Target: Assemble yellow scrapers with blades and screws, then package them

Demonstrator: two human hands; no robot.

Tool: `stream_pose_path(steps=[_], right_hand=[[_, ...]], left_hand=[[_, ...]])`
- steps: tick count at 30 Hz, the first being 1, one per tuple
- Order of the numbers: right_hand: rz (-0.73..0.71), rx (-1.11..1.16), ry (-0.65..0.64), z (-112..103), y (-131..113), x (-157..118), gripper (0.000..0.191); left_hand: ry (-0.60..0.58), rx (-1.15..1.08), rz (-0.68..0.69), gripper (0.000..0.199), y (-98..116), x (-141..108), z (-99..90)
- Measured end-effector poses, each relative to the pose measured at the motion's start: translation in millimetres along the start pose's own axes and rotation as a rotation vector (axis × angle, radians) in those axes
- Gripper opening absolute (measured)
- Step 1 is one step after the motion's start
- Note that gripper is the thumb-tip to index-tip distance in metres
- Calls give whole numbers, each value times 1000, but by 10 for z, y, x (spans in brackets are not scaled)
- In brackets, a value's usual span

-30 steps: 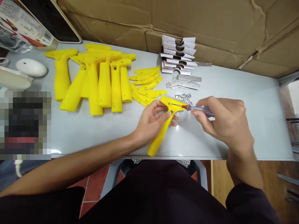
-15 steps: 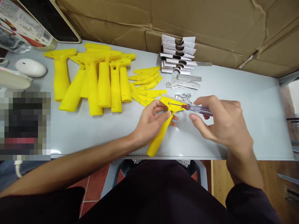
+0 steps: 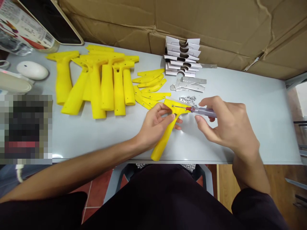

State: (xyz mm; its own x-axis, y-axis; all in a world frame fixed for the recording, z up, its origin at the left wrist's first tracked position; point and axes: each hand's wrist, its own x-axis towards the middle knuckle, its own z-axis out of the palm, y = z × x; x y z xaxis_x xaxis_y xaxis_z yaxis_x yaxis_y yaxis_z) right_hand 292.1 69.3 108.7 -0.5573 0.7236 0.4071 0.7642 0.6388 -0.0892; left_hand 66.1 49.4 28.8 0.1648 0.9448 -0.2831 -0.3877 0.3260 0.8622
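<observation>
My left hand point(image 3: 157, 124) is closed around the neck of a yellow scraper handle point(image 3: 164, 140), whose tube points down toward the table's front edge. A metal strip shows along the back of its wide head. My right hand point(image 3: 227, 124) grips a screwdriver point(image 3: 203, 111) with a clear purple handle and red collar. The screwdriver's thin shaft lies over the yellow head, its tip by a screw hole at the head's left side. Just behind the head is a small pile of screws and nuts point(image 3: 188, 99). Metal blades point(image 3: 192, 85) lie beyond that pile.
Several yellow handles point(image 3: 95, 86) lie at the left, with curved yellow pieces point(image 3: 151, 78) beside them. White folded cards point(image 3: 183, 57) are stacked before a cardboard sheet point(image 3: 115, 22). A white mouse point(image 3: 32, 70), a bottle point(image 3: 31, 27) and a dark-screened device point(image 3: 52, 19) are far left.
My right hand and the screwdriver have shifted very slightly. My left hand keeps its hold on the yellow handle, almost unmoved.
</observation>
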Motion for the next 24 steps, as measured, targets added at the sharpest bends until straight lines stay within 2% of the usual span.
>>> stream_pose_path(steps=[5, 9, 11, 14, 16, 18, 22, 24], right_hand=[[-29, 58, 31, -28, -6, -4, 15], [-23, 62, 2, -41, 27, -21, 14], [-33, 21, 25, -30, 36, -27, 24], [-38, -68, 52, 9, 39, -26, 48], [-28, -95, 36, 28, 34, -20, 54], [-7, -76, 21, 22, 20, -12, 47], [-17, 67, -24, -51, -33, -2, 17], [-51, 93, -35, -80, -57, -3, 13]], left_hand=[[2, 5, -1, 25, 5, 0, 11], [4, -6, 6, 25, 2, 1, 16], [3, 1, 20, 26, -5, 0, 12], [-12, 13, 40, 26, -7, -3, 8], [-12, 13, 41, 26, -3, -4, 7], [-9, 11, 40, 25, 1, -4, 6], [-23, 16, 39, 26, 3, -4, -2], [-18, 19, 41, 25, -2, -3, -6]])
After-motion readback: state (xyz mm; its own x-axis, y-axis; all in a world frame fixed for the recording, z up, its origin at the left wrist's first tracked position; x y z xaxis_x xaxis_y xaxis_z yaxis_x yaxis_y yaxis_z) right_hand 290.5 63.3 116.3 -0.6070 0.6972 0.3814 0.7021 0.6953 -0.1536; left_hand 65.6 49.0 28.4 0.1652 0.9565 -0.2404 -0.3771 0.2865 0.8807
